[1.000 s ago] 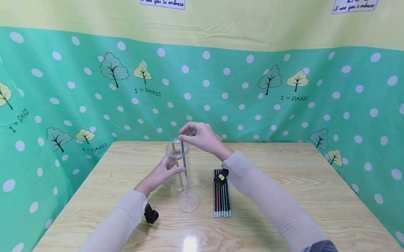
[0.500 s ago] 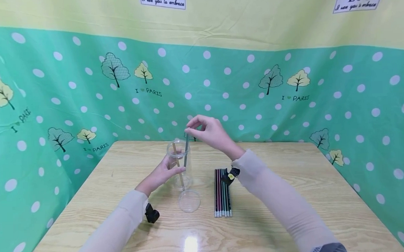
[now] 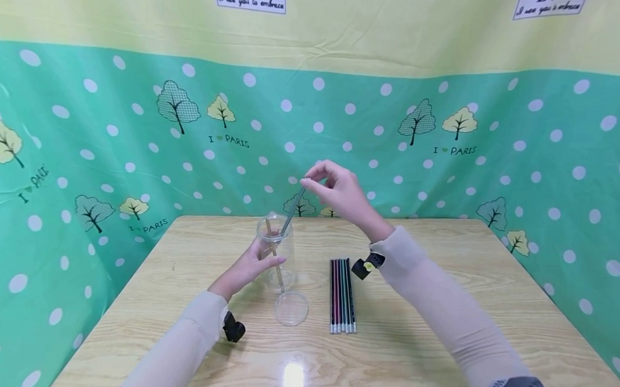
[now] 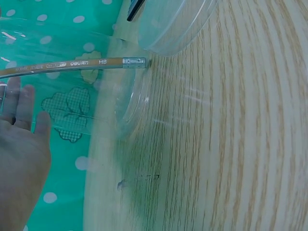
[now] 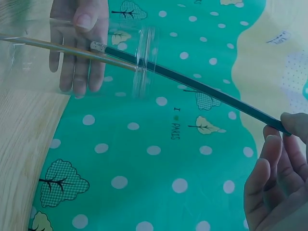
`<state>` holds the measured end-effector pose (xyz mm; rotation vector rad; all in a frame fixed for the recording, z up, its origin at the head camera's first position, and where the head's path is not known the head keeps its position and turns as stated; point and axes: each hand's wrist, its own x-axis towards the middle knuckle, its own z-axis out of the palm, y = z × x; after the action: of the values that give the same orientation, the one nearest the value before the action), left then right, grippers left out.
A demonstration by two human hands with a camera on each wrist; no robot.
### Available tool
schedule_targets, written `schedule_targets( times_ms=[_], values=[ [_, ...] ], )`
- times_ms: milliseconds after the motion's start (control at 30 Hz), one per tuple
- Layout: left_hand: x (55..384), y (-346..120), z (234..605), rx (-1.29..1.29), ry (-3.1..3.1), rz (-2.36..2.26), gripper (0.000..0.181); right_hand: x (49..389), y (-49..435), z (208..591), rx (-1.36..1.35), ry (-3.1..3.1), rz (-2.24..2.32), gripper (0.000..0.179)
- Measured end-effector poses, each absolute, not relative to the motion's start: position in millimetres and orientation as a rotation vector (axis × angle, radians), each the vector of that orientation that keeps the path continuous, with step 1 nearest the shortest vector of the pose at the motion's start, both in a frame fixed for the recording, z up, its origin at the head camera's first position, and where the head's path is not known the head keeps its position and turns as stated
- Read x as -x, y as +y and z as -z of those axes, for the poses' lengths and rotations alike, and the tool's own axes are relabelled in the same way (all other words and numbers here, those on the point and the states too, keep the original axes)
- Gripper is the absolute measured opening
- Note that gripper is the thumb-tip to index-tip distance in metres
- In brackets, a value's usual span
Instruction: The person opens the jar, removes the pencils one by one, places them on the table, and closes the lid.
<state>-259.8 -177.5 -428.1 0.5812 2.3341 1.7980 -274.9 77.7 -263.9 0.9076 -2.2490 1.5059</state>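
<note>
So, clr cyl. jar [image 3: 288, 247], R fingers [image 5: 272, 144] pinching pencil [image 5: 207, 90]

On the table [image 3: 139, 302], the jar [image 3: 289, 254] stands left of the pencil row [image 3: 342, 298], with the lid [image 3: 292, 308] before the jar. One pencil [image 3: 279, 275] leans inside the jar. A second pencil [image 3: 293, 210] slants out to the right (its lower end is within the jar), the right hand [image 3: 339, 191] at its upper end. The left hand [image 3: 247, 268] is round the jar from the left. The cloth [image 3: 318, 142] hangs behind the table.
</note>
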Motion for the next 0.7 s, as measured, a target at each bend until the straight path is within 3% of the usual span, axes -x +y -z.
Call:
schedule_targets(
  times_ms=[333, 700],
  values=[
    [260, -178, 429, -0.589, 2.330, -1.798, 0.077, 256, 91, 243, -0.870, -2.203, -1.540, 0.014],
    [260, -178, 428, -0.583, 2.323, -1.801, 0.077, 278, 112, 249, -0.838, -2.148, -1.583, 0.022]
  ],
)
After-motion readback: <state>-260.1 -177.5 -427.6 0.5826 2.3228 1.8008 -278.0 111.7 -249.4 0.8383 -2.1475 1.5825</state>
